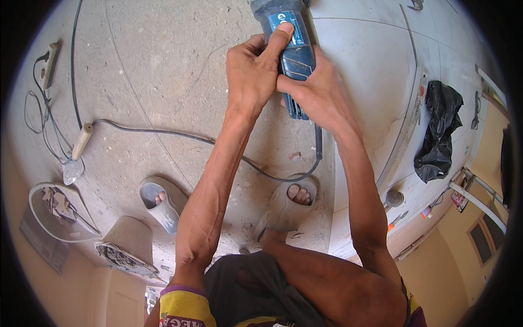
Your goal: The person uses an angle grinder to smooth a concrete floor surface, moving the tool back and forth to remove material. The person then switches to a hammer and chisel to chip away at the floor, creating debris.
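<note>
A blue angle grinder (298, 57) lies along the edge between bare concrete and pale tiles at the top centre, its head partly out of frame. My left hand (253, 76) grips it from the left, thumb over its top. My right hand (313, 90) wraps round the lower body from the right, thumb across it. The grinder's power cord (318, 144) drops from its rear and curves left across the concrete. The underside of the tool and some fingers are hidden.
My sandalled feet (299, 193) are below. At left are a trowel (73, 169), power strip (50, 65), cables, rubble container (62, 210) and mortar bucket (125, 240). At right are tiles (362, 65), a long level (406, 128), black bag (438, 131), mallet (394, 197) and metal frame (479, 207).
</note>
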Demonstrator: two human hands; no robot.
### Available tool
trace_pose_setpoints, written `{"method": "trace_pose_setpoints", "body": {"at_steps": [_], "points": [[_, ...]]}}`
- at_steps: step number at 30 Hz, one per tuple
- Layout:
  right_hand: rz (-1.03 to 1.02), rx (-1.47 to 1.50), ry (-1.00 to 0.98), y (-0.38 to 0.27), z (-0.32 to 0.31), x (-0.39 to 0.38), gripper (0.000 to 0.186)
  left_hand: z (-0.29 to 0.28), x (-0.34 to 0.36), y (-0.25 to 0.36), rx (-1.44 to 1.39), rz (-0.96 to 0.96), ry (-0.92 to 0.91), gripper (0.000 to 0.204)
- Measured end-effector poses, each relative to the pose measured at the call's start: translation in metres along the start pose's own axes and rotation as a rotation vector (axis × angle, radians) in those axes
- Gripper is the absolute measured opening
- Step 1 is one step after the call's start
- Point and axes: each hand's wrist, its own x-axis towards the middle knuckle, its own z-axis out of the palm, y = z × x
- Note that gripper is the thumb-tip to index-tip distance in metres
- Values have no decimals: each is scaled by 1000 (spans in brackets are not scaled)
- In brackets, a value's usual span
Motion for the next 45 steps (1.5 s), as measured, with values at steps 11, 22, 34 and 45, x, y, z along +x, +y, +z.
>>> {"method": "trace_pose_setpoints", "body": {"at_steps": [11, 22, 34, 45], "points": [[-3, -7, 3, 2, 1, -3, 66, -1, -3, -2, -3, 1, -8, 63], [-20, -27, 11, 3, 2, -8, 68, -1, -7, -4, -6, -2, -10, 62], [12, 10, -3, 9, 3, -9, 69, -1, -11, -2, 3, -14, -20, 63], [-9, -22, 16, 10, 4, -15, 69, -2, -16, -4, -7, -27, -25, 59]]}}
